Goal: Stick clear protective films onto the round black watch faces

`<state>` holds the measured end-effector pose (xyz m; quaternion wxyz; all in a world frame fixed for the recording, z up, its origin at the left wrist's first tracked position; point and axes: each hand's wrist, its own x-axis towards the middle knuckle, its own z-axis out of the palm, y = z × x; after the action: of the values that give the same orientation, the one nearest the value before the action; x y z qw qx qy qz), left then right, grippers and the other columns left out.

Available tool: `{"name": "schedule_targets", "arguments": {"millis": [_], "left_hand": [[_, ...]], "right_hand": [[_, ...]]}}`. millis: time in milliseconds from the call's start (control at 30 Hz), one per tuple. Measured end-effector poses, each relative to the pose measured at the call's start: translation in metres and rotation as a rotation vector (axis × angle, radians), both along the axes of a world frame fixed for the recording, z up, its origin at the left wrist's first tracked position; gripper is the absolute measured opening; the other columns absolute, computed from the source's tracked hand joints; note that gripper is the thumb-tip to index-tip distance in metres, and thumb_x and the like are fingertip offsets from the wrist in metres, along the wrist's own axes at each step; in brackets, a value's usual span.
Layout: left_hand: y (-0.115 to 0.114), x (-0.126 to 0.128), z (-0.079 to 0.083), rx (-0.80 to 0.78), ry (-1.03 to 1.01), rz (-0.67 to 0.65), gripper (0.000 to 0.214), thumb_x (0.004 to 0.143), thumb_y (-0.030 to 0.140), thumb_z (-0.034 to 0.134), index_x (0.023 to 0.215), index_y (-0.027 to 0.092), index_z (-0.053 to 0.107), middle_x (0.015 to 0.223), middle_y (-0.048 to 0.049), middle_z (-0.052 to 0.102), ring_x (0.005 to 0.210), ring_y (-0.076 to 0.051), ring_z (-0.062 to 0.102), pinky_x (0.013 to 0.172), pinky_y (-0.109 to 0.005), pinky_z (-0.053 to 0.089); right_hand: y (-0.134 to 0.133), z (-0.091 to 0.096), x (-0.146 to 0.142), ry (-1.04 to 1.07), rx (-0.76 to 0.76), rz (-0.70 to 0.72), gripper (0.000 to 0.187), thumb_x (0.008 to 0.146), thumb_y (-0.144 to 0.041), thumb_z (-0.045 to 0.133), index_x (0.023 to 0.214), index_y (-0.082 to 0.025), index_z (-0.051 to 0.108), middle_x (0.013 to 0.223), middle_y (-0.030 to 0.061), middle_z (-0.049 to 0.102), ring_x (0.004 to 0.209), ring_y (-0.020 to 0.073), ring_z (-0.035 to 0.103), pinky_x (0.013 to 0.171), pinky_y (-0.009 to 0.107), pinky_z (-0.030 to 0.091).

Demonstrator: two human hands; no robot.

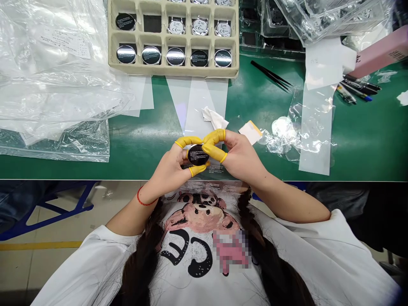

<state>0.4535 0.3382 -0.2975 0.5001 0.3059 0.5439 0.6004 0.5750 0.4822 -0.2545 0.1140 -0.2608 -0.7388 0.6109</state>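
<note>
Between thumb and fingers of my left hand [174,163] is a round watch case [198,155], its dark face covered by a film with small white print. My right hand [234,153] pinches at the upper right rim of that watch case with thumb and forefinger. Yellow finger cots cover the fingertips of both hands. Just under the hands, at the table's front edge, lies a clear sheet of printed film labels [216,170]. Whether the right fingertips hold a bit of film I cannot make out.
Beyond the hands stands a cream tray [174,73] with several watch cases in its compartments. Plastic bags [63,93] cover the left side. Black tweezers [270,76], a crumpled tissue [214,117], pens [353,90], a pink box [382,53] and clear plastic trays [331,19] lie to the right.
</note>
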Motion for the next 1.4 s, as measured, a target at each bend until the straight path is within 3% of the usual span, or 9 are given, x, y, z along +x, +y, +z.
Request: {"name": "schedule_targets", "arguments": {"millis": [167, 300, 400, 500, 667, 800, 900, 1100, 1400], "left_hand": [[0.0, 0.0, 0.002, -0.019, 0.009, 0.007, 0.052, 0.08, 0.024, 0.085, 0.123, 0.022, 0.055, 0.097, -0.0001, 0.077, 0.09, -0.015, 0.079, 0.084, -0.024, 0.062], [0.0, -0.001, 0.004, -0.044, 0.005, -0.018, 0.05, 0.082, 0.024, 0.083, 0.124, 0.022, 0.055, 0.095, -0.001, 0.076, 0.092, -0.017, 0.079, 0.085, -0.027, 0.063], [0.001, -0.002, 0.004, -0.045, -0.006, -0.023, 0.051, 0.083, 0.021, 0.081, 0.126, 0.022, 0.054, 0.096, -0.0011, 0.077, 0.092, -0.017, 0.08, 0.085, -0.026, 0.064], [0.001, -0.003, 0.004, -0.041, 0.008, -0.028, 0.052, 0.083, 0.02, 0.081, 0.127, 0.022, 0.053, 0.096, -0.0012, 0.077, 0.092, -0.018, 0.08, 0.085, -0.026, 0.064], [0.001, -0.002, 0.005, -0.05, 0.013, -0.037, 0.052, 0.082, 0.019, 0.08, 0.126, 0.022, 0.052, 0.095, -0.0018, 0.078, 0.092, -0.018, 0.08, 0.085, -0.025, 0.063], [0.002, -0.003, 0.003, -0.023, 0.026, -0.031, 0.057, 0.079, 0.027, 0.085, 0.126, 0.02, 0.053, 0.093, -0.002, 0.077, 0.086, -0.017, 0.079, 0.079, -0.024, 0.062], [0.003, -0.004, -0.001, 0.013, 0.051, -0.024, 0.064, 0.072, 0.028, 0.091, 0.125, 0.02, 0.055, 0.095, -0.0018, 0.076, 0.083, -0.015, 0.075, 0.077, -0.023, 0.06], [0.002, -0.008, -0.008, 0.052, 0.046, -0.075, 0.068, 0.074, 0.025, 0.09, 0.13, 0.02, 0.053, 0.102, -0.0033, 0.075, 0.088, -0.015, 0.075, 0.081, -0.023, 0.06], [0.003, -0.006, -0.002, 0.05, -0.001, -0.118, 0.057, 0.081, 0.019, 0.083, 0.128, 0.021, 0.052, 0.1, -0.0011, 0.074, 0.09, -0.013, 0.075, 0.082, -0.022, 0.06]], "right_hand": [[0.017, 0.007, 0.018, 0.017, 0.539, -0.034, 0.032, 0.093, -0.053, 0.064, 0.093, -0.021, 0.071, 0.099, 0.0075, 0.074, 0.096, 0.0233, 0.066, 0.094, 0.041, 0.05], [0.055, -0.005, 0.052, -0.316, 0.894, -0.191, 0.044, 0.088, -0.057, 0.068, 0.108, -0.018, 0.071, 0.106, 0.0164, 0.069, 0.098, 0.0321, 0.063, 0.089, 0.048, 0.051], [0.074, -0.027, 0.07, -0.494, 0.897, -0.261, 0.052, 0.08, -0.057, 0.077, 0.11, -0.015, 0.069, 0.106, 0.0165, 0.065, 0.086, 0.029, 0.062, 0.079, 0.046, 0.053], [0.074, -0.038, 0.073, -0.506, 0.801, -0.319, 0.039, 0.079, -0.048, 0.078, 0.103, -0.019, 0.068, 0.108, 0.0124, 0.064, 0.078, 0.0235, 0.059, 0.074, 0.043, 0.052], [0.034, -0.015, 0.054, -0.203, 0.616, -0.324, 0.021, 0.096, -0.041, 0.06, 0.105, -0.022, 0.064, 0.104, 0.0091, 0.067, 0.09, 0.0236, 0.061, 0.083, 0.041, 0.05], [-0.009, 0.002, 0.034, 0.055, 0.523, -0.098, 0.027, 0.101, -0.046, 0.056, 0.107, -0.023, 0.069, 0.099, 0.008, 0.071, 0.094, 0.0216, 0.062, 0.088, 0.038, 0.05], [-0.025, -0.007, 0.021, 0.073, 0.645, 0.023, 0.034, 0.103, -0.046, 0.049, 0.1, -0.02, 0.07, 0.097, 0.0122, 0.072, 0.092, 0.0239, 0.062, 0.084, 0.039, 0.05], [-0.01, -0.025, 0.007, 0.046, 0.894, -0.026, 0.03, 0.106, -0.041, 0.041, 0.104, -0.02, 0.064, 0.098, 0.0126, 0.07, 0.095, 0.0249, 0.062, 0.081, 0.038, 0.051], [0.016, -0.004, 0.014, 0.222, 1.009, 0.217, 0.021, 0.107, -0.03, 0.043, 0.111, -0.023, 0.063, 0.097, 0.0049, 0.065, 0.089, 0.0183, 0.058, 0.078, 0.034, 0.047]]}}
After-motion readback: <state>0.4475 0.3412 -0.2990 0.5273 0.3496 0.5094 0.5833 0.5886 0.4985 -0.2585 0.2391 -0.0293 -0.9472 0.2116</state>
